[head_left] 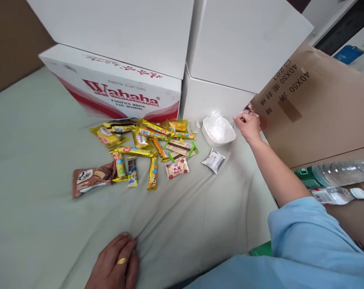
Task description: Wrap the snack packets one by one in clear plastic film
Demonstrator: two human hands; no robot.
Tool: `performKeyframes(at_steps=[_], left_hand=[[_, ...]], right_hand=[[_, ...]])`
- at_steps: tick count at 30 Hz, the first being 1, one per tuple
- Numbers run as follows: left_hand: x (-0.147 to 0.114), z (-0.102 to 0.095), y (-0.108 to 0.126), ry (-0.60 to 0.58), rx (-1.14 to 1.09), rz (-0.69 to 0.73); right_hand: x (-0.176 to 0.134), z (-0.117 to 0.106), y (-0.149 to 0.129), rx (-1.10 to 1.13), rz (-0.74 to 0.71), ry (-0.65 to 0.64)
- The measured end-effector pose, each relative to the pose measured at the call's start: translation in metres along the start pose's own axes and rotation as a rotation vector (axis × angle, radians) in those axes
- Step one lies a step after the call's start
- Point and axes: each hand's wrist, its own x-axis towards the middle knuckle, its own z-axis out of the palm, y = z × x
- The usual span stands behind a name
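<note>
My right hand (247,125) reaches beside the white box, just right of a white bowl (218,131) with clear plastic in it. Its fingers are pinched together near a red-and-clear wrapped bundle (254,109), partly hidden behind the hand. Whether they grip it does not show. Low in view, my left hand (117,261), with a gold ring, rests on the pale cloth, fingers curled together with nothing visible in them. Nearer the bowl lie a small silver-white packet (214,161) and a red-and-white snack packet (177,168).
Several yellow-wrapped snacks (133,151) and a brown snack bag (93,179) lie on the pale green cloth (176,224). A Wahaba-printed water carton (118,94) and white boxes (221,96) stand behind. Brown cardboard (323,116) and plastic bottles (344,172) are at the right.
</note>
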Motion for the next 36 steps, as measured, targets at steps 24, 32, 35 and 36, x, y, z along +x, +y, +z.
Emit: performKeyframes(at_steps=[24, 32, 35, 36], left_hand=[[0.029, -0.010, 0.063, 0.025, -1.244, -0.913], [0.016, -0.009, 0.071, -0.110, -1.440, -1.070], [0.008, -0.015, 0.069, -0.050, -1.427, -1.057], [0.005, -0.017, 0.069, -0.016, -1.402, -1.040]], right_hand=[[-0.300, 0.050, -0.142, 0.828, 0.228, -0.551], [-0.367, 0.043, -0.157, 1.152, 0.830, -0.433], [-0.368, 0.043, -0.157, 1.291, 0.995, -0.431], [-0.369, 0.044, -0.158, 1.333, 1.024, -0.418]])
